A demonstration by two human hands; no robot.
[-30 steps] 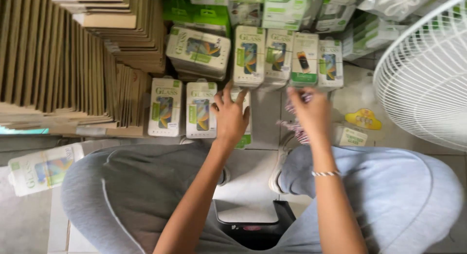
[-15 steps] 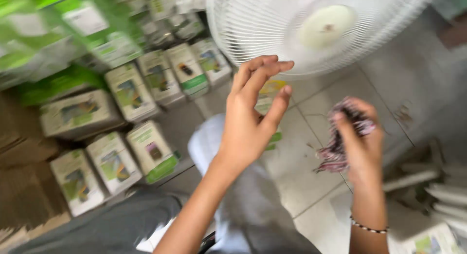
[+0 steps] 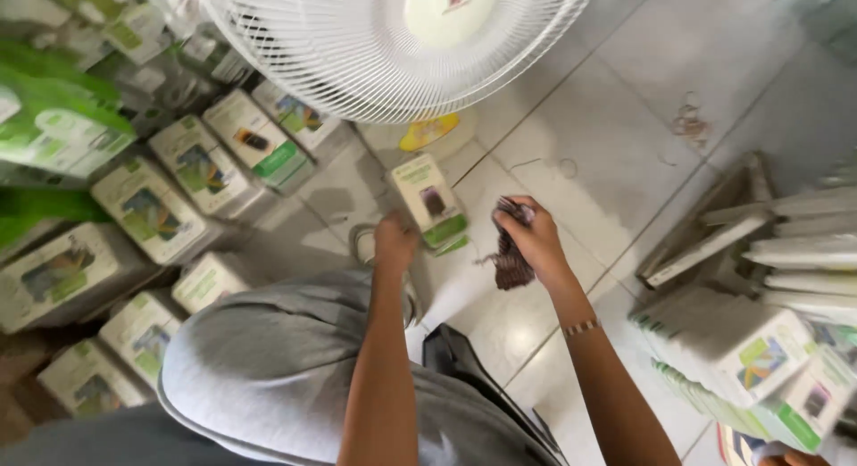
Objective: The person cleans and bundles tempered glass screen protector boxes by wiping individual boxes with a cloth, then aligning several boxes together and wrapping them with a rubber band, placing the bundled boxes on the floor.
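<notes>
White-and-green flat boxes [image 3: 152,212] stand in rows on the floor at nine o'clock. One single white-and-green box [image 3: 431,201] lies at the centre, just below a yellow packet [image 3: 428,131]. More such boxes [image 3: 768,359] are stacked at four o'clock.

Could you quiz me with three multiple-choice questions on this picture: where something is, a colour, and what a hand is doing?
1. Where is the white fan?
A. top of the view, past the hands
B. on the person's lap
C. behind the person

2. What colour are the person's trousers?
A. red
B. grey
C. black

3. What is the right hand doing?
A. lying flat on the floor
B. resting on the fan
C. gripping a dark bundle

Answers: 1 A, its grille fills the upper edge. 2 B, the knee is plain grey. 3 C, fingers close round the bundle.
</notes>
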